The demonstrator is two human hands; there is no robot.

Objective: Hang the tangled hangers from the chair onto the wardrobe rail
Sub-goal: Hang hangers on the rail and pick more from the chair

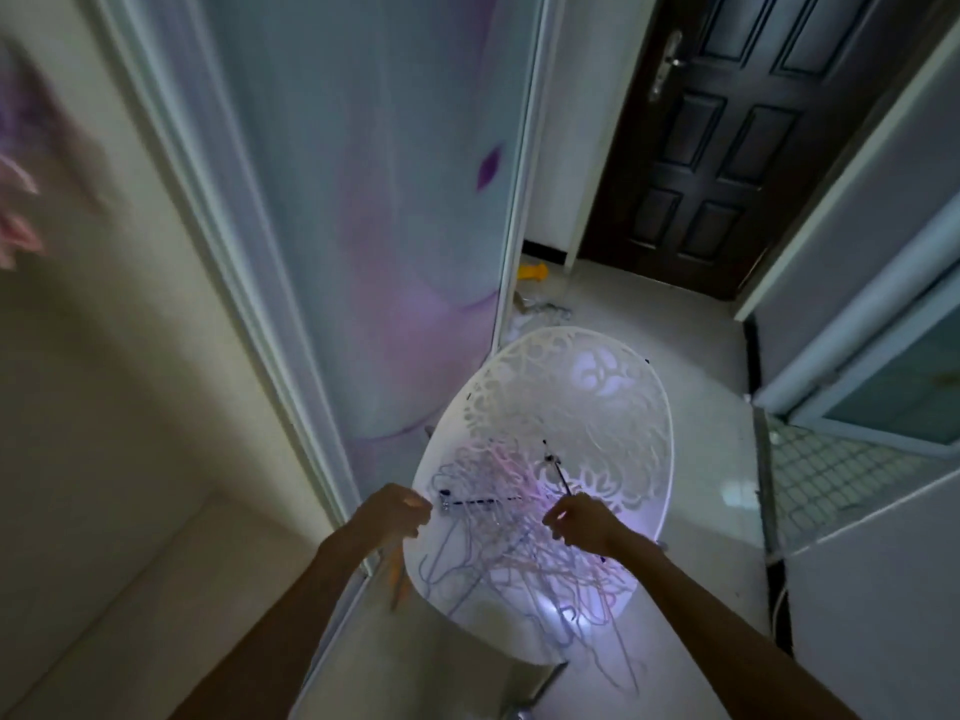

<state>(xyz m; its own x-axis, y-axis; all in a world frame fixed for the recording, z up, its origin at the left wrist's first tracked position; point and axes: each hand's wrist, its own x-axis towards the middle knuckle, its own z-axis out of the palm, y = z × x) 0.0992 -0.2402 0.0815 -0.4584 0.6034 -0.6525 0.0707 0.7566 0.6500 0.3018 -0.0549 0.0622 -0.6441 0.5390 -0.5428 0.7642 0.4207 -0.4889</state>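
Observation:
A white cut-out chair (pixel 597 402) stands below me, its seat covered by a tangle of thin pink, white and lilac hangers (pixel 519 558). A dark clip hanger (pixel 483 502) lies across the top of the heap. My left hand (pixel 392 517) hovers at the chair's left rim with fingers curled, right beside the clip hanger's end; whether it touches is unclear. My right hand (pixel 579 522) has its fingers curled around a thin dark hanger rod (pixel 558 472) that sticks up from the pile. The wardrobe rail is out of sight.
A sliding wardrobe door (pixel 384 215) with a lilac print rises right behind the chair, its white frame (pixel 244 283) to the left. A dark wooden door (pixel 727 132) closes the far end. Yellow and pale clutter (pixel 535 298) lies on the floor beyond. Pink cloth (pixel 18 220) hangs far left.

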